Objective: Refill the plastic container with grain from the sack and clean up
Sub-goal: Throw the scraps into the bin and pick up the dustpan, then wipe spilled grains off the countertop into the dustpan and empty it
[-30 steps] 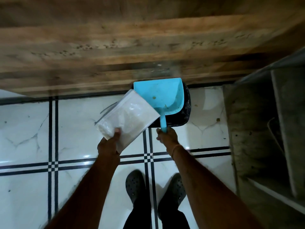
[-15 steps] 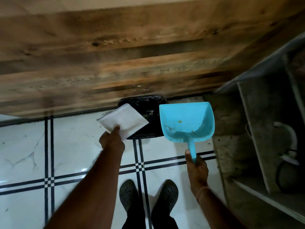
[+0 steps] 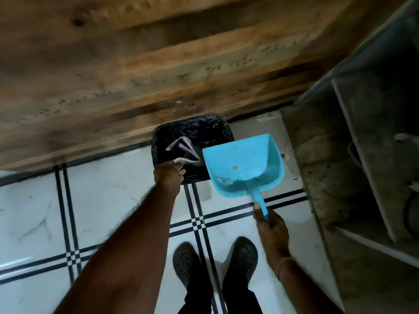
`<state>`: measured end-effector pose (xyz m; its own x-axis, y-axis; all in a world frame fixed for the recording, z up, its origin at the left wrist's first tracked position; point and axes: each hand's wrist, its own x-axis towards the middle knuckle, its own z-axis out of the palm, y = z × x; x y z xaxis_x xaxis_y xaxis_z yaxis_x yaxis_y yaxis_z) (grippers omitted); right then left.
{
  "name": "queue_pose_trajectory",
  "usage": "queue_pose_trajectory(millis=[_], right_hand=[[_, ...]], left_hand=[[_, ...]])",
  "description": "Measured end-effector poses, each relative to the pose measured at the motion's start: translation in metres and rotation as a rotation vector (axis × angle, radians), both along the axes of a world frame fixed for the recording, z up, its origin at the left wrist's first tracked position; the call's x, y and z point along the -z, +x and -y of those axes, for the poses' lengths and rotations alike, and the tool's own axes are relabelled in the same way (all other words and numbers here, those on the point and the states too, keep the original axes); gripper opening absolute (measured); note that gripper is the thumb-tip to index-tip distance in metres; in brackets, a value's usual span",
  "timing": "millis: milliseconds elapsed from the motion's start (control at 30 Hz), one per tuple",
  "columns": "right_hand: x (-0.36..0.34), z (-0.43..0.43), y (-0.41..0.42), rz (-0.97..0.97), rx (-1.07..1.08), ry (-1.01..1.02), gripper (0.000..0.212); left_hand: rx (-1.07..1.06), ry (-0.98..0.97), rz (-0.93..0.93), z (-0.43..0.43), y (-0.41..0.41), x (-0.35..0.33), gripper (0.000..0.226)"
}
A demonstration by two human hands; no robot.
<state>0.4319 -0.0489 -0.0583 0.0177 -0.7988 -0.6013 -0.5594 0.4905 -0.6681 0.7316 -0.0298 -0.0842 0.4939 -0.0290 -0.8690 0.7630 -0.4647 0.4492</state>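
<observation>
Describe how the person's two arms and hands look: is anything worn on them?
Both forearms are bare, with no sleeves in view and no gloves. The left hand has nothing worn on it that shows. The right hand has a thin orange thread or band around the wrist. No rings or watch can be made out, though the picture is somewhat blurred.

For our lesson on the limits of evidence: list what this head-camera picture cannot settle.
- Inside of the black-lined bin: too dark to see.
- White plastic bag in the left hand: motion-blurred; contents unclear.
- Specks in the blue plastic dustpan, held by the right hand: too small.
- Right-side shelf: dim, edge-cropped.
</observation>
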Motion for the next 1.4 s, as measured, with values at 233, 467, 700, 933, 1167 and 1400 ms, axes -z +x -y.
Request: queue_pose_trajectory(millis=[233,467,700,933,1167,1400], right_hand=[[-0.160,-0.012,-0.003,0.109,0.100,0.053,0.031],[-0.338,-0.046,-0.060,0.171,0.203,0.138,0.025],[-0.450,-0.119,-0.136,0.248,0.375,-0.081,0.031],[-0.470,-0.149,-0.211,0.245,0.590,0.020,0.030],[-0.460,-0.131,-0.257,0.293,0.716,0.190,0.006],[-0.445,-0.101,-0.279,0.311,0.726,0.221,0.008]], left_hand=[[0.569,0.161,0.406,-0.024,-0.032,-0.179,0.041],[0.980,0.018,0.549,-0.050,-0.102,-0.370,0.043],[1.401,-0.191,0.749,-0.058,-0.189,-0.481,0.055],[1.700,-0.363,0.909,-0.013,-0.282,-0.526,0.059],[1.867,-0.440,0.919,0.035,-0.355,-0.528,0.060],[1.819,-0.480,0.950,0.088,-0.383,-0.524,0.061]])
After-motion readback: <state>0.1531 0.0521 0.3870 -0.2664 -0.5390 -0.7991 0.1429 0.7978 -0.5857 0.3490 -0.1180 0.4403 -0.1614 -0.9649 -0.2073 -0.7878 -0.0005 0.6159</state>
